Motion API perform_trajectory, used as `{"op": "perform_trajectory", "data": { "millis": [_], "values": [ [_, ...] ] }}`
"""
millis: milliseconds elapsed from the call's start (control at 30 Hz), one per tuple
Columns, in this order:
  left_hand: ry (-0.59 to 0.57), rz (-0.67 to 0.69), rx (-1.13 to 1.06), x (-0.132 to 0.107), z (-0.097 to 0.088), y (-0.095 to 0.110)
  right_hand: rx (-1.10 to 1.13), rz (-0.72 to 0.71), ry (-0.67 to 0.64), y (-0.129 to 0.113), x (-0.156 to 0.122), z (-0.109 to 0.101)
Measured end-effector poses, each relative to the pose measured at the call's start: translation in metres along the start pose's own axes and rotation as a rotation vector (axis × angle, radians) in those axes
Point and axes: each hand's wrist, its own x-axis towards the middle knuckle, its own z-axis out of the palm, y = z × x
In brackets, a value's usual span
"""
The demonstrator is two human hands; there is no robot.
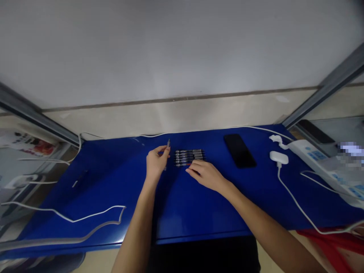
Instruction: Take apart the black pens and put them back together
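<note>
My left hand (156, 162) is closed around a slim pen (168, 143), which stands nearly upright between thumb and fingers, its tip pointing up. Just to its right, several dark pens with clear barrels (184, 156) lie side by side in a neat row on the blue table (182, 208). My right hand (206, 173) is at the near right end of this row, fingers curled over the closest pen (182, 164). A bit of red shows on that pen beside the fingertips. My right fingers hide the rest of it.
A black phone (239, 150) lies right of the pens. Beyond it are a white charger (279, 157) with its cable and a white power strip (315, 155). White cables (96, 215) cross the left side. A wall (176, 115) closes off the back; a person in red (332, 242) is at right.
</note>
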Motion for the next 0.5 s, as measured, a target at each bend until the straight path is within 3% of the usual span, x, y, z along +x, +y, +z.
{"op": "perform_trajectory", "data": {
  "millis": [67,167,500],
  "values": [
    [0.109,-0.004,0.324,0.01,-0.014,-0.009,-0.054,0.019,0.041,0.006,0.0,-0.005],
    [0.151,-0.046,0.559,0.018,-0.029,-0.019,-0.136,0.026,0.073,0.014,0.0,-0.011],
    [0.175,-0.028,0.618,0.023,-0.032,-0.032,-0.233,-0.032,0.027,0.021,-0.002,-0.012]
  ]
}}
